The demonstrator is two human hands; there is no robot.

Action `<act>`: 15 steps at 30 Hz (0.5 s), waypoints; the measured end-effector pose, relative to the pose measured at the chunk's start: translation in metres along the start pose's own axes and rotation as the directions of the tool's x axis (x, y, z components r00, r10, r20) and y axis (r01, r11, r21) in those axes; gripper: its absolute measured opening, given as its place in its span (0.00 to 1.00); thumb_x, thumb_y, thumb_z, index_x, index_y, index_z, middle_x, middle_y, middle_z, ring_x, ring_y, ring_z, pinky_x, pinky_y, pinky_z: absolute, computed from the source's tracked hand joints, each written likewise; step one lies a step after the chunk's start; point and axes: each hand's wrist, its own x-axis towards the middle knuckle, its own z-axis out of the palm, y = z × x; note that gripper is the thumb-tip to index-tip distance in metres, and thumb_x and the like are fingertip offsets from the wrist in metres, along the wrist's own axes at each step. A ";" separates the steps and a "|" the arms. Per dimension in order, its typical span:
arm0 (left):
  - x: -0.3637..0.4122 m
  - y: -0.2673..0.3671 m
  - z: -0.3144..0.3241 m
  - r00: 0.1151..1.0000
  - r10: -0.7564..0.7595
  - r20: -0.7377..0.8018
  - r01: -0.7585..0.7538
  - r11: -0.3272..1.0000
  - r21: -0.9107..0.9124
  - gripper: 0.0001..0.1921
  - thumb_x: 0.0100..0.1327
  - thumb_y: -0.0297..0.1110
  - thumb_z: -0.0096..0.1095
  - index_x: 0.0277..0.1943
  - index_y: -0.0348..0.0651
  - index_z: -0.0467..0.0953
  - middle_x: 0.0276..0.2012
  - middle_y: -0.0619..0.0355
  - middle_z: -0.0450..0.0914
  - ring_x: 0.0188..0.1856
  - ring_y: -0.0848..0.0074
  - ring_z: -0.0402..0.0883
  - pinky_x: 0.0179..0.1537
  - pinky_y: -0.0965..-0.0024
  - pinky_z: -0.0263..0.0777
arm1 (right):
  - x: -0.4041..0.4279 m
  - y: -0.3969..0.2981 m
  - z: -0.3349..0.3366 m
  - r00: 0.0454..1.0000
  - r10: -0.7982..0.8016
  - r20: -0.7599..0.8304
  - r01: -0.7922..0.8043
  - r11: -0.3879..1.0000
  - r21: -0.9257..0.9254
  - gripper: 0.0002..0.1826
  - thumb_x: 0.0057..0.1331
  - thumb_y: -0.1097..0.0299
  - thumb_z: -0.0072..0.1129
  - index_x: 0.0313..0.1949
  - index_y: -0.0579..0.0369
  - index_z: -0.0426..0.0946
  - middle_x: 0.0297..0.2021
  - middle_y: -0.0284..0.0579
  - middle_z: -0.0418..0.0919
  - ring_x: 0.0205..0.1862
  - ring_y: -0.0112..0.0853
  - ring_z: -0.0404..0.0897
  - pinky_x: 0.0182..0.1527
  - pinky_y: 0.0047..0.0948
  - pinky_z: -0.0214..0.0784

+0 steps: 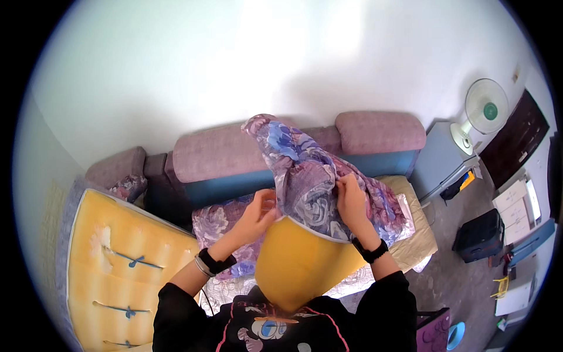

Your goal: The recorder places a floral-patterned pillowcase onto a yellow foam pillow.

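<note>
A yellow foam cushion (299, 259) leans upright against my body, its lower end at my black shirt. Over its upper part lies a purple-blue floral fabric cover (308, 193), whose pale edge crosses the foam. My left hand (259, 209) pinches the cover at its left side, near that edge. Higher up on the right, my right hand (353, 200) grips a fold of the same fabric with fingers and thumb. The bunched top of the cover points up toward the sofa back. Foam beneath the fabric is hidden.
Behind stands a sofa with mauve back cushions (220, 152). A yellow-faced cushion with blue ties (127, 273) leans at left. Floral and beige cushions (413, 220) lie on the seat. At right are a grey cabinet (440, 154), a fan (486, 108) and a dark suitcase (479, 235).
</note>
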 end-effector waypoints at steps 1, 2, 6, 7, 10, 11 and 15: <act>-0.006 0.000 0.001 1.000 -0.002 -0.002 0.002 1.000 -0.003 0.26 0.62 0.38 0.57 0.58 0.35 0.57 0.54 0.44 0.66 0.55 0.63 0.71 0.53 0.63 0.67 | 0.004 0.001 0.002 0.997 0.078 -0.007 -0.077 0.992 0.096 0.02 0.62 0.76 0.49 0.35 0.58 0.66 0.28 0.52 0.69 0.28 0.51 0.73 0.26 0.41 0.65; -0.012 0.005 0.000 0.998 0.065 -0.019 -0.063 0.992 0.112 0.29 0.60 0.36 0.59 0.58 0.35 0.56 0.55 0.44 0.65 0.53 0.61 0.71 0.53 0.64 0.67 | 0.006 0.000 0.005 0.997 0.076 -0.002 -0.076 0.992 0.099 0.02 0.62 0.76 0.49 0.35 0.58 0.66 0.28 0.52 0.69 0.28 0.51 0.73 0.26 0.41 0.65; -0.017 0.025 0.000 0.932 0.347 -0.107 -0.247 0.821 0.515 0.31 0.51 0.33 0.66 0.56 0.35 0.59 0.55 0.43 0.64 0.52 0.55 0.71 0.55 0.61 0.66 | 0.002 -0.002 0.022 0.997 0.028 0.068 -0.034 0.995 0.089 0.02 0.64 0.75 0.48 0.35 0.58 0.66 0.30 0.52 0.69 0.29 0.52 0.73 0.27 0.42 0.65; -0.014 0.025 -0.001 0.932 0.346 -0.112 -0.244 0.823 0.513 0.31 0.51 0.33 0.66 0.56 0.35 0.59 0.55 0.43 0.64 0.52 0.55 0.71 0.55 0.61 0.66 | -0.001 -0.002 0.026 0.997 -0.025 0.069 0.022 0.999 0.038 0.02 0.64 0.76 0.49 0.35 0.58 0.66 0.30 0.52 0.69 0.29 0.52 0.73 0.27 0.42 0.65; -0.004 0.037 -0.004 0.655 0.753 0.056 -0.417 0.300 0.858 0.24 0.47 0.28 0.64 0.49 0.34 0.67 0.51 0.43 0.68 0.51 0.56 0.71 0.55 0.56 0.65 | -0.001 -0.008 0.031 0.994 -0.071 0.085 0.068 0.997 0.038 0.03 0.63 0.76 0.49 0.36 0.58 0.65 0.30 0.51 0.69 0.27 0.51 0.73 0.25 0.42 0.66; 0.002 0.054 -0.003 0.685 0.715 0.140 -0.393 0.200 0.898 0.20 0.46 0.27 0.62 0.45 0.35 0.70 0.47 0.47 0.70 0.50 0.60 0.72 0.55 0.57 0.66 | -0.001 -0.005 0.032 0.994 -0.068 0.085 0.066 0.997 0.033 0.03 0.63 0.76 0.49 0.36 0.58 0.65 0.30 0.51 0.69 0.27 0.51 0.73 0.25 0.42 0.66; 0.018 0.062 0.001 0.740 0.620 0.262 -0.406 0.102 0.908 0.12 0.47 0.27 0.56 0.37 0.38 0.72 0.36 0.55 0.72 0.45 0.67 0.73 0.53 0.61 0.66 | -0.001 -0.004 0.032 0.991 -0.104 0.085 0.105 0.994 -0.015 0.05 0.63 0.77 0.49 0.38 0.58 0.66 0.31 0.51 0.68 0.26 0.51 0.73 0.25 0.42 0.66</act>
